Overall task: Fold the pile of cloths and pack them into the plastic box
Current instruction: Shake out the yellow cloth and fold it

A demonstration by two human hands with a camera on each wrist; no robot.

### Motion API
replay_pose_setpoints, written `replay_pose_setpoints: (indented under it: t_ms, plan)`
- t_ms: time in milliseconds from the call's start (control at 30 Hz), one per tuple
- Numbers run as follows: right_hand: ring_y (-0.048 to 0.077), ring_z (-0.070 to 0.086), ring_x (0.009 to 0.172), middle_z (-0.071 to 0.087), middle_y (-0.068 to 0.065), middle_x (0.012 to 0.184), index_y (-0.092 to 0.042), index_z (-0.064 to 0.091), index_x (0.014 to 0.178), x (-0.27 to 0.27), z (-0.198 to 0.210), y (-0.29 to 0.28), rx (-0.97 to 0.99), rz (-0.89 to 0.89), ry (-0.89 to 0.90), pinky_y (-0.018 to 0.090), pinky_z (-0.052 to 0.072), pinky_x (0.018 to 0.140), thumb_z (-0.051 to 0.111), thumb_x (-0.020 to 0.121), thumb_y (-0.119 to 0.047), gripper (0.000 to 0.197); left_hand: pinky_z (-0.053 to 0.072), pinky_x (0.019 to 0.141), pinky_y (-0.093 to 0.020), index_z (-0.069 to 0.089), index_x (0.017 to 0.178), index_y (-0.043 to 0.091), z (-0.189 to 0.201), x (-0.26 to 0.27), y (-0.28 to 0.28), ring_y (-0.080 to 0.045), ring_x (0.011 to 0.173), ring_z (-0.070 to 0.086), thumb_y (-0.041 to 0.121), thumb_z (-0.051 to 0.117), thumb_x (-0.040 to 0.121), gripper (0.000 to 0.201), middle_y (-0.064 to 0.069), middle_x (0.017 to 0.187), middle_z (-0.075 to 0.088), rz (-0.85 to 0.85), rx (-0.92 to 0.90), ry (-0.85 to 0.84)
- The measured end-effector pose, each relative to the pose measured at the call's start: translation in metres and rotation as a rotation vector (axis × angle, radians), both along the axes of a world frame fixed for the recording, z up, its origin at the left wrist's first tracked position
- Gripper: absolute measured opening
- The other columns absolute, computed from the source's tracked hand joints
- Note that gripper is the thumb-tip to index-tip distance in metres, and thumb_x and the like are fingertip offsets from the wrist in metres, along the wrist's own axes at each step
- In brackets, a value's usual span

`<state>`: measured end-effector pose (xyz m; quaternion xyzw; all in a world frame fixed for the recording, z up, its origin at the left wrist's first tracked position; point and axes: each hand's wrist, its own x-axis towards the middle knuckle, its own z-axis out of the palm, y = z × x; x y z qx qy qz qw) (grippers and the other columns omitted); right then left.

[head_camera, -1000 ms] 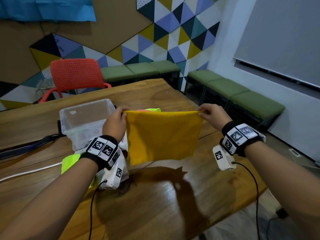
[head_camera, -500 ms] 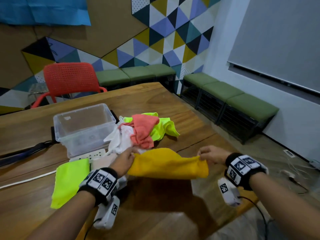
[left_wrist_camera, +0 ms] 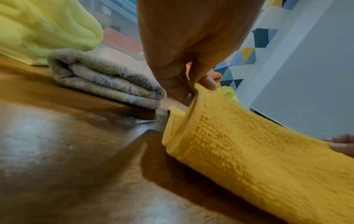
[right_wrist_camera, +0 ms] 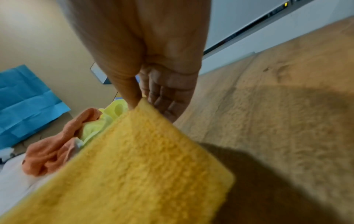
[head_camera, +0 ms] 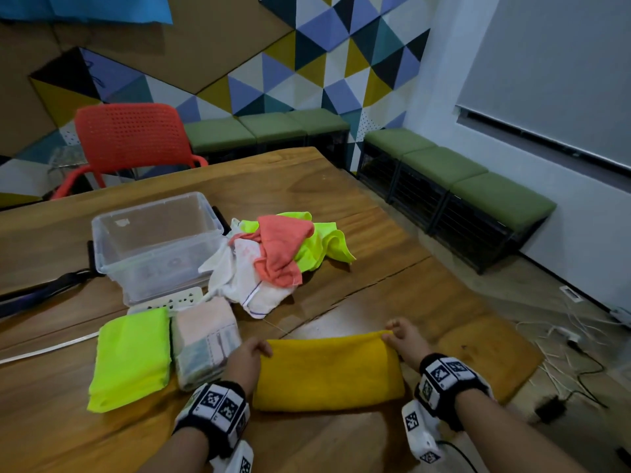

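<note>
The yellow cloth (head_camera: 327, 370) is a thick terry towel with a nubbly pile and a flat stitched hem, doubled over on itself into a long band that lies on the wooden table (head_camera: 392, 295) between the two hands. The left hand (head_camera: 246, 357) pinches the band's far left corner, thumb and fingertips closed on the hem; the left wrist view shows two layers curling open just below that pinch. The right hand (head_camera: 404, 339) pinches the far right corner between thumb and forefinger, the other fingers hanging loosely curled beside it.

Just left of the left-hand grip lies a folded pale patterned towel (head_camera: 206, 339), and touching its far side a folded neon green cloth (head_camera: 131, 358). Beyond the grips, away from the person, sits the unfolded pile (head_camera: 273, 257): coral on top, neon green and white under it. The clear plastic box (head_camera: 155, 244) stands just left of the pile, touching it, with no cloth in it. A red chair (head_camera: 129, 138) stands past the table.
</note>
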<state>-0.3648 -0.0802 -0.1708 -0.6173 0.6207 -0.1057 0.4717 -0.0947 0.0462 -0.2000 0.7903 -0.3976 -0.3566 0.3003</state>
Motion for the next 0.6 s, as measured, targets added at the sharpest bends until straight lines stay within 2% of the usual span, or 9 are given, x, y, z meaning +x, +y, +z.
replay_pose_setpoints:
  t_ms: [67,133,233,300,367,400,467,533,600]
  plan:
    - [0.025,0.049,0.086,0.048,0.008,0.089,-0.017,0.037,0.109,0.003,-0.006,-0.008,0.080,-0.001,-0.011,0.032,0.045,0.067,0.055,0.092,-0.012,0.025,0.037,0.055,-0.028,0.052,0.084,0.025,0.002,0.000,-0.001,-0.014,0.060,0.045,0.013,0.040,0.099,0.023,-0.003,0.078,0.051,-0.045,0.071,0.024]
    - [0.026,0.051,0.084,0.050,0.008,0.088,-0.021,0.034,0.112,0.005,-0.016,-0.008,0.159,0.092,0.116,0.034,0.045,0.070,0.057,0.089,-0.007,0.035,0.046,0.075,-0.033,0.049,0.103,0.025,0.001,-0.003,0.002,-0.019,0.082,0.054,0.014,0.049,0.095,0.013,-0.008,0.107,0.050,-0.151,0.211,0.033]
    - [0.024,0.053,0.080,0.054,0.010,0.095,-0.023,0.043,0.098,0.006,-0.034,-0.004,0.088,0.178,0.213,0.035,0.044,0.070,0.047,0.086,0.005,0.031,0.044,0.090,-0.033,0.047,0.125,0.022,-0.005,-0.009,0.008,-0.030,0.124,0.045,0.001,0.042,0.094,0.038,-0.012,0.140,0.034,-0.168,0.287,-0.031]
    - [0.025,0.056,0.089,0.055,0.002,0.085,-0.023,0.049,0.076,0.007,-0.040,-0.006,-0.035,0.143,0.142,0.034,0.045,0.087,0.045,0.087,0.010,0.034,0.036,0.103,-0.031,0.042,0.133,0.019,-0.004,-0.012,0.008,-0.028,0.135,0.034,-0.006,0.036,0.094,0.047,-0.010,0.147,0.027,-0.122,0.239,-0.070]
    - [0.026,0.057,0.100,0.061,0.002,0.089,-0.023,0.056,0.069,0.011,-0.038,-0.010,-0.088,0.078,0.072,0.035,0.041,0.101,0.047,0.089,0.008,0.038,0.033,0.105,-0.029,0.035,0.140,0.016,-0.002,-0.015,0.003,-0.026,0.134,0.034,-0.010,0.034,0.092,0.054,-0.010,0.147,0.026,-0.130,0.193,-0.144]
    - [0.026,0.056,0.108,0.063,0.006,0.099,-0.023,0.060,0.074,0.013,-0.034,-0.012,-0.094,0.068,0.078,0.034,0.039,0.102,0.047,0.091,0.006,0.036,0.033,0.105,-0.029,0.031,0.143,0.016,-0.002,-0.015,-0.001,-0.026,0.133,0.035,-0.010,0.033,0.091,0.058,-0.010,0.147,0.025,-0.141,0.177,-0.180]
    - [0.025,0.049,0.120,0.054,0.009,0.123,-0.015,0.063,0.104,0.018,-0.026,-0.013,-0.074,0.157,0.179,0.032,0.036,0.103,0.045,0.092,0.004,0.028,0.034,0.106,-0.030,0.021,0.147,0.018,-0.004,-0.015,-0.009,-0.026,0.134,0.035,-0.011,0.032,0.090,0.064,-0.010,0.150,0.020,-0.178,0.196,-0.231]
    - [0.027,0.043,0.126,0.037,0.010,0.138,-0.013,0.047,0.131,0.022,-0.025,-0.011,-0.013,0.322,0.351,0.034,0.034,0.107,0.041,0.094,0.000,0.039,0.035,0.107,-0.031,0.012,0.150,0.018,-0.007,-0.016,-0.015,-0.028,0.136,0.032,-0.010,0.033,0.090,0.070,-0.010,0.154,0.010,-0.231,0.268,-0.259]
    - [0.029,0.043,0.124,0.027,0.009,0.142,-0.018,0.034,0.137,0.023,-0.029,-0.008,0.014,0.421,0.477,0.040,0.036,0.108,0.040,0.095,-0.007,0.044,0.040,0.105,-0.033,0.005,0.151,0.018,-0.008,-0.017,-0.017,-0.029,0.135,0.034,-0.008,0.035,0.090,0.073,-0.010,0.155,0.005,-0.281,0.331,-0.336]
